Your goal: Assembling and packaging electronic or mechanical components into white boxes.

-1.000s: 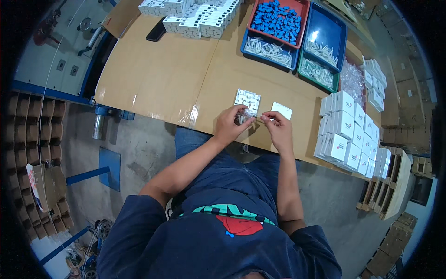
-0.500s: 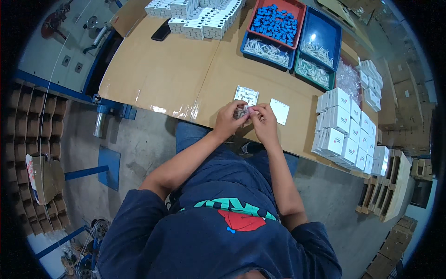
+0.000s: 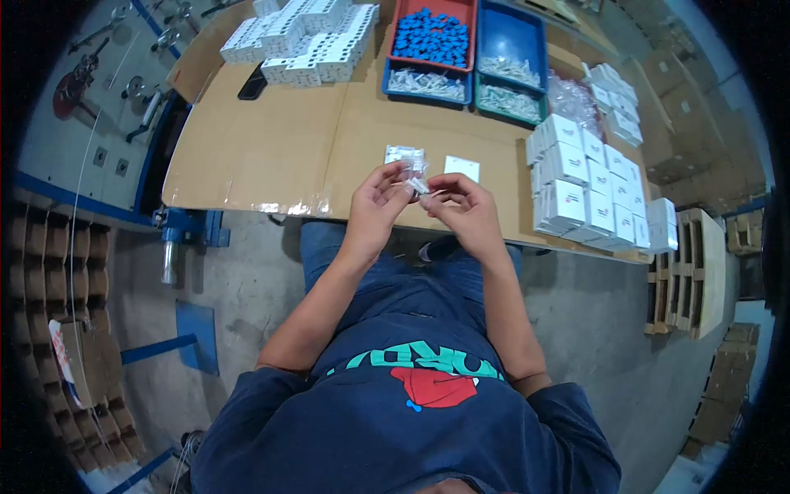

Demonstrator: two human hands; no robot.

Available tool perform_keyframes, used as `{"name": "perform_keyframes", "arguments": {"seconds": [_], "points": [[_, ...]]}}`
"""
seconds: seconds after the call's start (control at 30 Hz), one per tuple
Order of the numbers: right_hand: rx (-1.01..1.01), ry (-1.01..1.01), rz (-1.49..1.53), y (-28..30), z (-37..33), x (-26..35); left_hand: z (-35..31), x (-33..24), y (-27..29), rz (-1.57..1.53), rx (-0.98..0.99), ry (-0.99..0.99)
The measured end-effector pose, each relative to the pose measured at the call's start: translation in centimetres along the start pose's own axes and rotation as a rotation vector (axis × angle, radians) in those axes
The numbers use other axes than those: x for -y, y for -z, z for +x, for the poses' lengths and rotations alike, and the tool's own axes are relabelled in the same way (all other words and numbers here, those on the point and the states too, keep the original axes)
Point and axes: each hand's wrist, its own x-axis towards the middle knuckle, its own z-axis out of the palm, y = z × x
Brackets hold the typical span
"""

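Over the near edge of the cardboard-topped table, my left hand (image 3: 377, 206) pinches a small clear plastic bag (image 3: 417, 169). A small white piece (image 3: 418, 187) shows at the bag's lower end, between the two hands. My right hand (image 3: 473, 218) is closed at that end, thumb and fingertips together on the bag or the piece; which of them it grips is hard to make out. Just beyond my left fingers lies a white plate with fittings (image 3: 398, 153), partly hidden. A plain white square plate (image 3: 462, 167) lies beyond my right hand.
Stacked white pieces (image 3: 321, 62) and a black phone (image 3: 253, 83) are at the far left. A red tray of blue parts (image 3: 466, 62), a blue tray (image 3: 539, 49) and a green tray (image 3: 539, 115) stand at the back. White boxes (image 3: 568, 204) are piled at right.
The whole scene has shifted in the picture as the head moved. My hands have opened out somewhat, and the clear bag with the white piece now shows between them.
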Motion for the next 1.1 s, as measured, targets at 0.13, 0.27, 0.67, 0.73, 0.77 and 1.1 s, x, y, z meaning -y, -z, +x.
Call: {"name": "perform_keyframes", "arguments": {"seconds": [0.13,0.27,0.67,0.73,0.77,1.1], "points": [[-0.042,0.081,-0.034,0.0,-1.7,1.5,-1.2,-0.9,-0.9,-0.007,0.060,-0.081],[-0.046,0.102,0.006,0.5,-2.4,2.5,-2.0,-2.7,-2.2,-0.023,0.094,-0.063],[-0.069,0.094,0.080,-0.2,-2.0,2.2,-2.2,-3.7,-2.7,-0.049,0.015,0.028],[-0.052,0.081,0.114,-0.2,-1.9,2.0,-2.1,-3.6,-2.6,-0.028,-0.002,0.041],[-0.030,0.095,0.097,-0.3,-1.8,1.9,-1.9,-3.0,-2.4,-0.015,0.007,-0.014],[-0.031,0.109,0.053,-0.2,-1.0,0.9,-1.8,-3.5,-2.4,0.062,0.018,-0.077]]}}
